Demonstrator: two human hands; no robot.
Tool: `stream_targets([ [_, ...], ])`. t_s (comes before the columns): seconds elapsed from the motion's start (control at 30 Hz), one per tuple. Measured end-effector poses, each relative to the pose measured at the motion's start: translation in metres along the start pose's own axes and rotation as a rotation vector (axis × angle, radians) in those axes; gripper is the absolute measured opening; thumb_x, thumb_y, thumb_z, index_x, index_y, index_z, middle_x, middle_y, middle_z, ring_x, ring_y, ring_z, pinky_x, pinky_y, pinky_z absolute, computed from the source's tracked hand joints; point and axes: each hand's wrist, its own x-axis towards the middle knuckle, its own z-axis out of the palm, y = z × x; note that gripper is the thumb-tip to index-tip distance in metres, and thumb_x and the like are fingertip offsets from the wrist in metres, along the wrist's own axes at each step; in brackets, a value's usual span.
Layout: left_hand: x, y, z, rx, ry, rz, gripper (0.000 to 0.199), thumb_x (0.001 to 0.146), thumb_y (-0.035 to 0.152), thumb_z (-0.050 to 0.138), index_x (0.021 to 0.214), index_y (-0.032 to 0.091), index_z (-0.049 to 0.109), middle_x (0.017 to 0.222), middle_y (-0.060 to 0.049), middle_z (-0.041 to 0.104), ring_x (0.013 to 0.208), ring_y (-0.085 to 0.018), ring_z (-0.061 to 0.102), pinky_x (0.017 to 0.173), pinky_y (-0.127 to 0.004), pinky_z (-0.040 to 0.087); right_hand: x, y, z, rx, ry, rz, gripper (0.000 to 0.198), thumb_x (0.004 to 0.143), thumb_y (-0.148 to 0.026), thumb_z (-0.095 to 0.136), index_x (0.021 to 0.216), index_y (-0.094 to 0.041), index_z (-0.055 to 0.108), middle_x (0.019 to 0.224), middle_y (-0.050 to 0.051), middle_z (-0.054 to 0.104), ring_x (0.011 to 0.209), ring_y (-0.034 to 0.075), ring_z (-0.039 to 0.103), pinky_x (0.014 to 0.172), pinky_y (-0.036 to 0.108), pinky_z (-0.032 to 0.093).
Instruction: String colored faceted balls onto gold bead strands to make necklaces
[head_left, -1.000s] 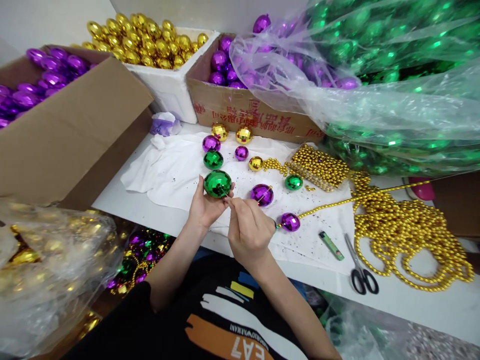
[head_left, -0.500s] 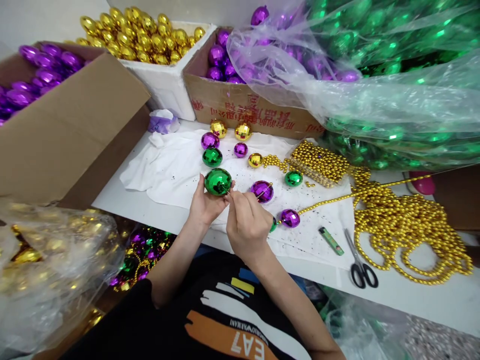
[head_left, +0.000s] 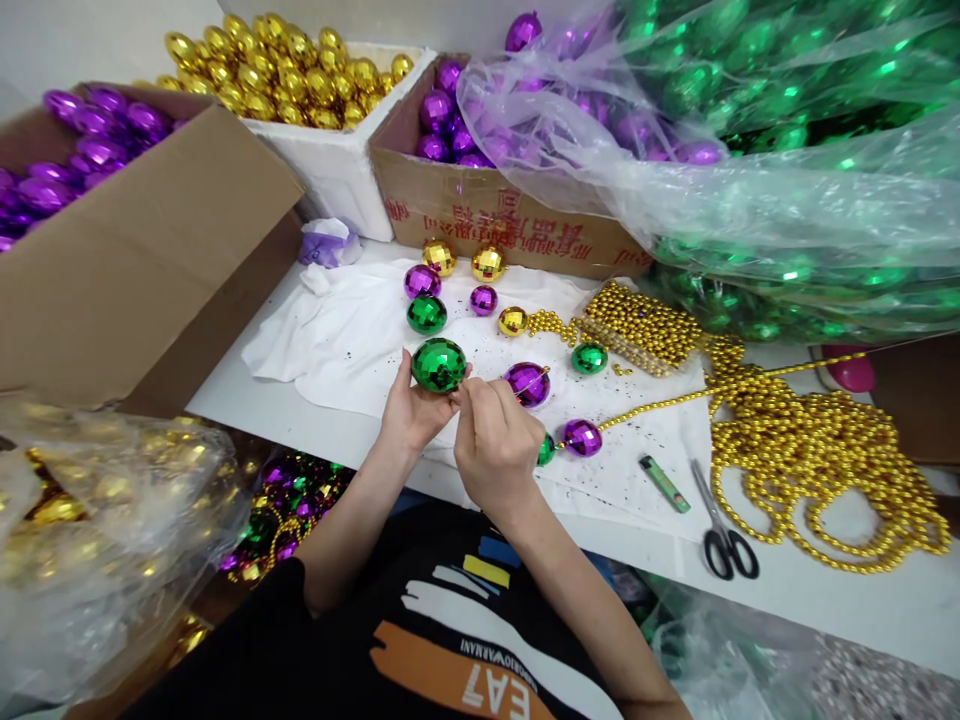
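My left hand (head_left: 414, 412) cradles a large shiny green faceted ball (head_left: 439, 365), fingers curled under it. Against the ball's right end, my right hand (head_left: 496, 435) is closed in a pinch on what looks like a thin string, mostly hidden by the fingertips. Just beyond the right hand lies a large purple ball (head_left: 529, 384) with a small gold bead and a bit of string across it. A green ball (head_left: 546, 450), partly covered by that hand, sits beside a purple ball (head_left: 582, 438), which is joined to a gold bead strand (head_left: 660, 405).
Loose balls, including a gold ball (head_left: 489, 264), lie on the white cloth (head_left: 337, 350). To the right are a lighter (head_left: 664, 483), scissors (head_left: 724, 535) and a heap of gold beads (head_left: 817, 470). A carton (head_left: 517, 215) and a plastic bag (head_left: 787, 190) stand behind.
Both hands stay almost in place, with the green ball still in the left and the right fingertips at its end. The whole view has shifted very slightly.
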Motion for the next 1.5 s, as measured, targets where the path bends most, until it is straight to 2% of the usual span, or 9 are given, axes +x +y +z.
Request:
stream_targets([
  [0.3,0.001,0.0,-0.001,0.021,0.018,0.004,0.064,0.093,0.064,0.042,0.113,0.008,0.066,0.096,-0.017,0.071,0.078,-0.02,0.067,0.065,-0.028,0.053,0.001,-0.002,-0.003,-0.017,-0.007,-0.001,0.018,0.096,-0.01,0.047,0.084,-0.016,0.058,0.065,0.0,0.053,0.058,0.012,0.048,0.057,0.026,0.033],
  [0.5,0.0,-0.004,0.005,0.023,0.046,0.028,0.062,0.094,0.062,0.042,0.112,0.008,0.066,0.097,-0.015,0.072,0.093,-0.024,0.069,0.084,-0.034,0.056,-0.003,0.001,0.008,-0.059,-0.021,-0.005,0.018,0.097,-0.012,0.049,0.084,-0.016,0.06,0.065,0.001,0.055,0.057,0.011,0.048,0.056,0.027,0.032],
  [0.7,-0.005,-0.003,0.005,0.177,-0.054,0.057,0.05,0.095,0.053,0.047,0.112,0.01,0.067,0.107,-0.016,0.072,0.102,-0.026,0.068,0.091,-0.04,0.055,-0.015,0.016,0.014,-0.149,-0.21,0.082,0.024,0.1,-0.016,0.045,0.084,-0.017,0.062,0.071,0.003,0.06,0.062,0.013,0.053,0.056,0.028,0.029],
  [0.8,-0.012,0.002,0.007,0.315,-0.099,0.176,0.037,0.095,0.045,0.052,0.114,0.018,0.067,0.115,-0.011,0.071,0.107,-0.025,0.066,0.093,-0.042,0.054,-0.019,0.022,0.004,-0.124,-0.343,0.138,0.026,0.101,-0.021,0.044,0.086,-0.017,0.064,0.075,0.003,0.063,0.064,0.014,0.054,0.056,0.029,0.028],
  [0.93,-0.016,0.016,0.018,0.492,-0.138,0.495,0.025,0.09,0.038,0.063,0.105,0.02,0.071,0.122,-0.007,0.07,0.114,-0.022,0.064,0.1,-0.038,0.051,-0.014,0.029,-0.001,0.055,-0.523,0.19,0.029,0.102,-0.026,0.043,0.087,-0.017,0.065,0.081,0.004,0.066,0.07,0.015,0.059,0.059,0.028,0.033],
  [1.03,-0.018,0.035,0.033,0.573,-0.174,0.699,0.019,0.085,0.039,0.07,0.086,0.02,0.071,0.123,-0.006,0.07,0.115,-0.023,0.065,0.103,-0.039,0.05,0.0,0.04,0.0,0.239,-0.572,0.242,0.021,0.1,-0.027,0.048,0.104,-0.017,0.066,0.092,0.007,0.068,0.083,0.018,0.063,0.07,0.028,0.043],
  [1.13,-0.023,0.051,0.058,0.592,-0.239,0.824,0.017,0.086,0.038,0.071,0.082,0.021,0.068,0.122,-0.002,0.07,0.117,-0.021,0.065,0.106,-0.039,0.049,0.023,0.052,-0.007,0.359,-0.48,0.279,0.026,0.098,-0.029,0.051,0.119,-0.018,0.062,0.107,0.01,0.066,0.09,0.02,0.063,0.079,0.032,0.049],
  [1.3,-0.037,0.049,0.12,0.532,-0.494,0.853,0.009,0.094,0.024,0.061,0.086,0.021,0.066,0.116,0.001,0.07,0.12,-0.02,0.064,0.111,-0.038,0.045,0.077,0.05,-0.029,0.616,-0.3,0.242,0.034,0.096,-0.041,0.055,0.125,-0.026,0.061,0.12,0.007,0.065,0.109,0.021,0.061,0.086,0.036,0.052],
  [1.5,-0.056,0.04,0.184,0.52,-0.706,0.785,0.033,0.105,0.013,0.028,0.093,0.017,0.059,0.11,0.002,0.069,0.107,-0.013,0.068,0.106,-0.033,0.048,0.12,0.038,-0.036,0.974,-0.433,0.285,0.029,0.092,-0.045,0.062,0.087,-0.017,0.067,0.079,0.002,0.066,0.076,0.012,0.062,0.066,0.024,0.05],
])
